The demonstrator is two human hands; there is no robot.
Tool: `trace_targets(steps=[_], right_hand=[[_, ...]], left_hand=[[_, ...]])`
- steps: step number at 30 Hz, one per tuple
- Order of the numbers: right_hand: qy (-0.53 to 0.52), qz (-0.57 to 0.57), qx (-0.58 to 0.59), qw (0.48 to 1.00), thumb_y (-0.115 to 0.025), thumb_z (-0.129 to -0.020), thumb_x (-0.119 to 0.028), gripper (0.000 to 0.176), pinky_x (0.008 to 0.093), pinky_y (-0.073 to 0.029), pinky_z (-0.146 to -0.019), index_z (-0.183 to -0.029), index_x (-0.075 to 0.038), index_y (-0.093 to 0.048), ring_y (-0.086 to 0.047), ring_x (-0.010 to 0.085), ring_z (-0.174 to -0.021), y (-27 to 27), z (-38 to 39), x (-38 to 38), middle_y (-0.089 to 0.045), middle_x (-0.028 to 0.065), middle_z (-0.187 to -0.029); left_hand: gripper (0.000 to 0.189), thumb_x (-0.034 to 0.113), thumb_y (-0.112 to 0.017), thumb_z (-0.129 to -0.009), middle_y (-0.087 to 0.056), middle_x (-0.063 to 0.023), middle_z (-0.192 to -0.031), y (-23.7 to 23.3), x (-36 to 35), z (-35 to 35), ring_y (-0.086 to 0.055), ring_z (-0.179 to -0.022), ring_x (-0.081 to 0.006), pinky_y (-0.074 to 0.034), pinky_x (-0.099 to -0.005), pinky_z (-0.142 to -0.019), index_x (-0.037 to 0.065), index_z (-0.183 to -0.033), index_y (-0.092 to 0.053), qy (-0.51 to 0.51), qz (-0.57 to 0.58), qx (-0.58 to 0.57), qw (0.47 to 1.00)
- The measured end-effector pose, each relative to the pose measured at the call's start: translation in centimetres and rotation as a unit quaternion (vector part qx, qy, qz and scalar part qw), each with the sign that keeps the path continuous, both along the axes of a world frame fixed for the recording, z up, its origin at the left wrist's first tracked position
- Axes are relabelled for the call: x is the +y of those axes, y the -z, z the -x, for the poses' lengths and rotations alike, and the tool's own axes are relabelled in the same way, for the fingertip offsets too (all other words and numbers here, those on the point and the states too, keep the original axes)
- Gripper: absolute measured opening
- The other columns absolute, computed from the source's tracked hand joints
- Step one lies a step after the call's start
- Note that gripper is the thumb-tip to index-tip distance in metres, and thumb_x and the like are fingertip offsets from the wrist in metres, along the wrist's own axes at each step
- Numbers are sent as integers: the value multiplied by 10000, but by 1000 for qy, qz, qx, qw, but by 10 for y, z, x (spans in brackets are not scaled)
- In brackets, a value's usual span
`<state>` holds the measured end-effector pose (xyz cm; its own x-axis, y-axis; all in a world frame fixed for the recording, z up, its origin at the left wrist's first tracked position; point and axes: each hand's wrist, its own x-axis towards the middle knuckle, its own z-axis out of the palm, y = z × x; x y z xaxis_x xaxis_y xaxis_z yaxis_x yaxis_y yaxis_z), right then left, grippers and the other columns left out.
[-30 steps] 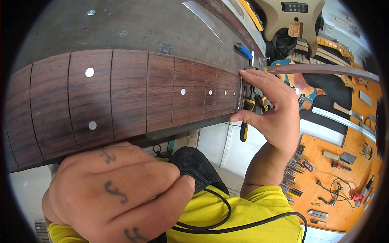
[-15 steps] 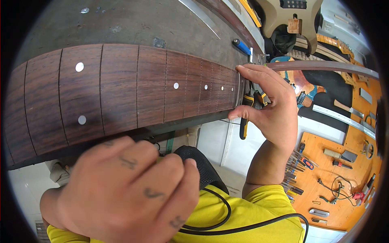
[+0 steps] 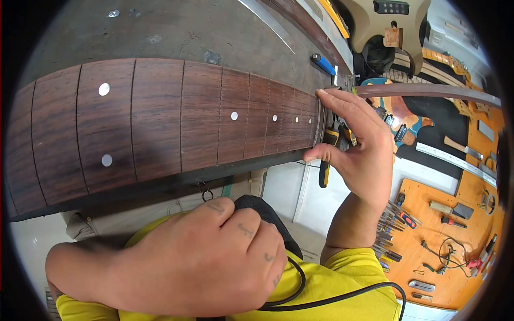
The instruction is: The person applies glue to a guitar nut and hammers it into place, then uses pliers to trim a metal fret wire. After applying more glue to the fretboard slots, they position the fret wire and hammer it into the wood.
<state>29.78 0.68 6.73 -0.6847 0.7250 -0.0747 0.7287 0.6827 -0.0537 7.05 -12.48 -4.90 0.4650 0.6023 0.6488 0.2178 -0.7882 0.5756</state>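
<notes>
A guitar neck (image 3: 160, 117) with a dark wooden fretboard, slotted across and inlaid with pale dots, stretches across the view. At its narrow far end my right hand (image 3: 361, 139) spans the width, fingertips at the upper edge and thumb at the lower edge. Yellow-and-black pliers (image 3: 324, 174) show partly behind that hand. My left hand (image 3: 214, 257) is closed in a fist below the neck, in front of the yellow shirt (image 3: 342, 291). Its back faces me, so whatever is in its fingers is hidden.
A blue-handled tool (image 3: 322, 63) lies past the neck's end on the grey worktop (image 3: 160, 32), with a thin metal strip (image 3: 270, 24). Guitar bodies (image 3: 393, 29) stand at the upper right. Several tools hang on an orange wooden board (image 3: 423, 198). A black cable (image 3: 348, 291) crosses the shirt.
My left fist has moved right and slightly down, away from the neck's lower edge. My right hand stays at the far end. The view has shifted slightly.
</notes>
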Motion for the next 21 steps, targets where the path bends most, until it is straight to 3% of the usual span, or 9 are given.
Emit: trace_targets(steps=[4,6,8,9,12,13,17,21], right_hand=[[29,10,10,999,-1006,-473,-171,887,403,-563,-1026,-1300,12,-743,-730,351,-1199,-3,0,-6,-765,172,-1284],[12,-3,23,1000,-992,-516,-166,793,434,-583,-954,-1252,-3,-746,-712,383,-1117,-2,1,-4,-752,166,-1242],[3,-4,30,1000,-988,-530,-150,767,440,-579,-958,-1241,0,-743,-705,388,-1120,-2,-1,-1,-751,165,-1226],[-5,4,30,1000,-985,-544,-134,742,446,-575,-962,-1230,3,-740,-698,393,-1124,-3,-2,-1,-750,165,-1210],[1,12,59,998,-973,-568,-101,697,459,-565,-972,-1214,7,-734,-684,399,-1134,-5,-2,-3,-747,159,-1196],[12,23,40,999,-980,-538,-101,738,450,-575,-990,-1222,28,-733,-701,405,-1158,-10,2,-5,-752,188,-1228],[11,11,53,998,-980,-543,-101,730,465,-568,-994,-1216,30,-731,-688,411,-1164,-7,-3,-5,-748,192,-1218],[22,17,44,999,-991,-547,-124,755,474,-564,-998,-1237,25,-725,-681,417,-1168,-6,-7,-5,-741,199,-1230]], left_hand=[[108,110,-761,-787,-597,-22,-765,-19,11,-4,-617,-778,-191,-496,-313,-633,14,-837,-759,0,-27,69,997],[146,118,-742,-809,-709,-93,-1006,-19,25,-22,-677,-1002,-264,-557,-374,-822,29,-921,-776,-249,-145,74,955],[227,156,-720,-852,-697,-150,-1275,-20,46,-34,-654,-1187,-331,-546,-432,-969,65,-1052,-778,-345,-99,69,931],[321,177,-681,-902,-667,-192,-1362,-29,46,-23,-652,-1192,-353,-532,-470,-1007,105,-1206,-755,-303,-41,151,940],[396,177,-650,-929,-657,-215,-1414,-43,58,-17,-646,-1222,-362,-504,-482,-1045,125,-1314,-725,-214,-2,259,942],[465,157,-626,-946,-655,-225,-1422,-50,60,-17,-641,-1226,-362,-483,-495,-1065,178,-1404,-705,-189,25,280,941],[503,147,-617,-957,-650,-207,-1422,-46,60,-26,-639,-1231,-355,-486,-504,-1050,241,-1444,-699,-217,-31,295,930],[551,138,-619,-954,-635,-182,-1432,-50,58,-29,-631,-1256,-346,-483,-534,-1050,288,-1480,-684,-220,2,323,920]])
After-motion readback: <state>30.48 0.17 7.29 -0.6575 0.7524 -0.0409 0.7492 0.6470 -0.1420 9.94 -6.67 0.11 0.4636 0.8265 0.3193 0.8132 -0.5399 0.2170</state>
